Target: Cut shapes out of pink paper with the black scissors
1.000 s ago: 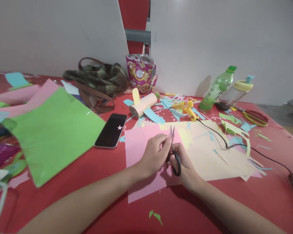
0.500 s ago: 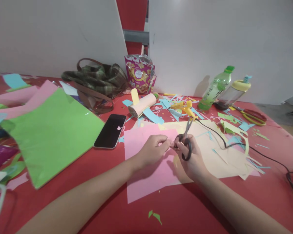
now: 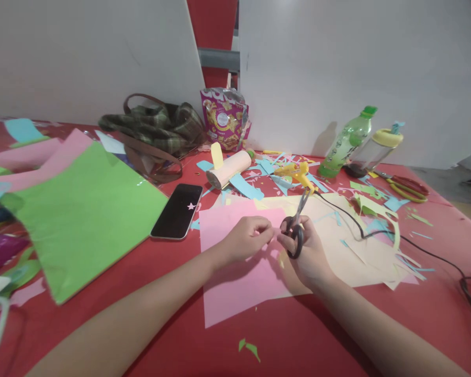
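Observation:
Black-handled scissors (image 3: 297, 230) are in my right hand (image 3: 308, 256), their blades pointing up and away from me. The fingertips of my left hand (image 3: 248, 240) are pinched close to those of my right hand. A tiny pink piece of paper (image 3: 275, 234) shows between the two hands; its outline is too small to make out. Beneath both hands lies a pink sheet (image 3: 235, 293), partly over a cream sheet (image 3: 349, 262). A small pink paper star (image 3: 190, 206) rests on the phone (image 3: 176, 212) to the left.
A yellow glue gun (image 3: 296, 172) lies behind, its black cable running right. Near it are paper scraps, a paper-covered tube (image 3: 231, 168), a green bottle (image 3: 347, 141), a clear jar (image 3: 374, 152) and red-yellow scissors (image 3: 406, 186). Green sheets (image 3: 90, 209) cover the left side.
My right hand has tilted the scissors slightly, and its thumb and finger have shifted. The fingertips of my left hand have drawn back a little from the right hand.

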`<state>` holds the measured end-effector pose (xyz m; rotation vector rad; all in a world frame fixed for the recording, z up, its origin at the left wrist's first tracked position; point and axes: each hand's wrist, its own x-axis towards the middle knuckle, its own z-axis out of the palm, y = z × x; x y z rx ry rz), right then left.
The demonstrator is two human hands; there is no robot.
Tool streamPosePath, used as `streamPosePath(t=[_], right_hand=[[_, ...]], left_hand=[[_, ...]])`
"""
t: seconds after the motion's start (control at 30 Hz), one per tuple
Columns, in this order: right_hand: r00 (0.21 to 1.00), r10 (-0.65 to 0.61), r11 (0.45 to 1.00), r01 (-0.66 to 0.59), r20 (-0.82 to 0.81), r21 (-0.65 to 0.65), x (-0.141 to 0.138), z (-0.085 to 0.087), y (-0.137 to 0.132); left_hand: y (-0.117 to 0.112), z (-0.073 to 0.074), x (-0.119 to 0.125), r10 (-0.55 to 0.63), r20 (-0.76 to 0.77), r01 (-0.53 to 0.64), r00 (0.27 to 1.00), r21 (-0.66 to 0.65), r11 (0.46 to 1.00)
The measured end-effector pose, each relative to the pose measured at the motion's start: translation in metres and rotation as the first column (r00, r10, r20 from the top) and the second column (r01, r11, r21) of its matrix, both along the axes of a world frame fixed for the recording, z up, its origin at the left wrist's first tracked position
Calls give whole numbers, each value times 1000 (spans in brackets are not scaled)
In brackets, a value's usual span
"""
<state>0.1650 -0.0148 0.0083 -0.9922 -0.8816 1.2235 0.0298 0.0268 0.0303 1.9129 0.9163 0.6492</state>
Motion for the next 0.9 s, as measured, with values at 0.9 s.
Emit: streamPosePath(t=[0.9], right_hand=[[993, -114, 994, 114, -5, 2, 1, 0, 0]], left_hand=[[-1, -3, 2, -19, -78, 23, 997, 45, 999]])
